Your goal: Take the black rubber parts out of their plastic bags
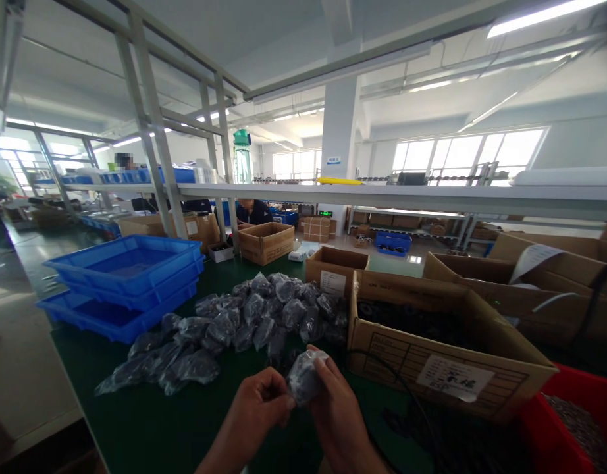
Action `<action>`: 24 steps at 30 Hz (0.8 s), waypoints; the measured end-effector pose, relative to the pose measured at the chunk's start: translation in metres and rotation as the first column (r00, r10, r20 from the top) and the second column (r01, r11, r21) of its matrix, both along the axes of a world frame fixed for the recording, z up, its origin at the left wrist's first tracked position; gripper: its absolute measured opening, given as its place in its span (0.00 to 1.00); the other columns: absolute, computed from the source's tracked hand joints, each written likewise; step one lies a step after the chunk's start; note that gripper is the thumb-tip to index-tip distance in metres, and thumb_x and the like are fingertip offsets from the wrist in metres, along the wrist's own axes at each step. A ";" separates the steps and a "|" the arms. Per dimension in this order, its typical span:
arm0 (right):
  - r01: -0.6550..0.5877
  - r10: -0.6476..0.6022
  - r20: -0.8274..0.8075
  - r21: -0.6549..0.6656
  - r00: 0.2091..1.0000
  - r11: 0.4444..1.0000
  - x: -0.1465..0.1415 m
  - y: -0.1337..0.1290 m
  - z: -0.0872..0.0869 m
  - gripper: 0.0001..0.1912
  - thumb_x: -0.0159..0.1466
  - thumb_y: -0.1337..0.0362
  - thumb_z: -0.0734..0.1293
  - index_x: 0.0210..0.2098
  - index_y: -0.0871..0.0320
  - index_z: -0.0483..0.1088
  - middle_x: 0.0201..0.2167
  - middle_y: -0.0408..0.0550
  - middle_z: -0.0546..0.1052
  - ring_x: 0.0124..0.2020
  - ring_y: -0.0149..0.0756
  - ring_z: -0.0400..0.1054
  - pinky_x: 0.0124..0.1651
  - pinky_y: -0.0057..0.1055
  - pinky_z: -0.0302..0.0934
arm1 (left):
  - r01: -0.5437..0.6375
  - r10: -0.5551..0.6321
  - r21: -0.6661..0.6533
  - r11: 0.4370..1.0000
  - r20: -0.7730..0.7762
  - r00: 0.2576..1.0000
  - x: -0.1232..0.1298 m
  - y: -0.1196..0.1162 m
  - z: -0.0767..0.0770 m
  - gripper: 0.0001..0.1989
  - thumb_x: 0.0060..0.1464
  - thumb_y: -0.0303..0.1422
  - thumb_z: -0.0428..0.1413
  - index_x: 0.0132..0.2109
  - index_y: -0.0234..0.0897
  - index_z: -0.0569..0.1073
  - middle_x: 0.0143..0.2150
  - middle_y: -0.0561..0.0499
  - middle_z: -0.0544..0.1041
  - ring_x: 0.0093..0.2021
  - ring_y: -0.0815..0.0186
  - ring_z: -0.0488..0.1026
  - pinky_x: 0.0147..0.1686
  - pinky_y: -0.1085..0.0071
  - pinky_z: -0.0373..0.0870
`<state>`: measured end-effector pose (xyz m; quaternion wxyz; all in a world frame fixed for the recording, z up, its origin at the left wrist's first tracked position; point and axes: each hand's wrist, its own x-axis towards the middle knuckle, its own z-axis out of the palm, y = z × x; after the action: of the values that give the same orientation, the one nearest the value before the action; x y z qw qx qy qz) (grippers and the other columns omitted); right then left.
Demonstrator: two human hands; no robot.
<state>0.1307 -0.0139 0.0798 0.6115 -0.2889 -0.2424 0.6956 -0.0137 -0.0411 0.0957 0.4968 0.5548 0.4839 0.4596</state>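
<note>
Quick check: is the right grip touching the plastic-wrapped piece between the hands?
Touching. The head view shows it: the right grip wraps the right side of the plastic-wrapped piece, with no gap.

Nothing readable from where I stand: the carton label, pillar sign and green display all blur.

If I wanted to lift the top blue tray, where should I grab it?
Probably by the rim of the top blue tray, one hand on each of two opposite sides, coming in from outside and curling under the lip. It's wide, shallow and open on top, and its rim stands above the lower blue tray, seemingly leaving room underneath.
</note>
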 end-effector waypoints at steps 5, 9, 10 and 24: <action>0.146 -0.142 0.175 -0.012 0.974 0.989 0.006 0.010 -0.008 0.24 0.56 0.49 0.72 0.44 0.60 0.74 0.31 0.46 0.78 0.32 0.38 0.71 0.33 0.31 0.64 | 0.017 0.037 0.202 0.979 -0.258 0.965 0.002 -0.012 0.007 0.06 0.49 0.29 0.56 0.26 0.37 0.68 0.28 0.54 0.68 0.30 0.67 0.66 0.32 0.72 0.59; 0.185 -0.300 0.548 0.256 0.781 0.949 0.018 0.016 -0.004 0.21 0.62 0.48 0.66 0.42 0.59 0.76 0.37 0.48 0.78 0.37 0.40 0.70 0.39 0.32 0.63 | 0.098 0.021 0.227 0.969 -0.468 0.883 -0.002 -0.013 0.005 0.05 0.48 0.26 0.54 0.27 0.37 0.69 0.30 0.54 0.71 0.33 0.66 0.69 0.34 0.71 0.60; 0.152 -0.341 0.612 0.340 0.713 0.928 0.021 0.016 -0.001 0.20 0.63 0.49 0.65 0.40 0.59 0.77 0.38 0.48 0.77 0.40 0.40 0.70 0.42 0.32 0.62 | 0.120 -0.015 0.186 0.975 -0.484 0.875 -0.006 -0.011 0.003 0.04 0.48 0.26 0.54 0.27 0.37 0.70 0.30 0.54 0.71 0.33 0.67 0.69 0.33 0.72 0.60; -0.381 -0.502 0.859 0.432 -0.103 0.817 0.022 0.004 0.004 0.15 0.66 0.68 0.63 0.22 0.58 0.71 0.32 0.46 0.72 0.39 0.36 0.65 0.39 0.31 0.54 | -0.128 0.199 0.166 0.978 -0.540 0.818 -0.065 0.060 -0.041 0.14 0.54 0.41 0.55 0.44 0.37 0.72 0.38 0.49 0.78 0.40 0.58 0.75 0.41 0.65 0.68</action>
<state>0.1526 -0.0097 0.0838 0.3083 -0.5187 -0.7911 0.1003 -0.0790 0.0193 0.0549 0.2592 0.6497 0.6236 0.3490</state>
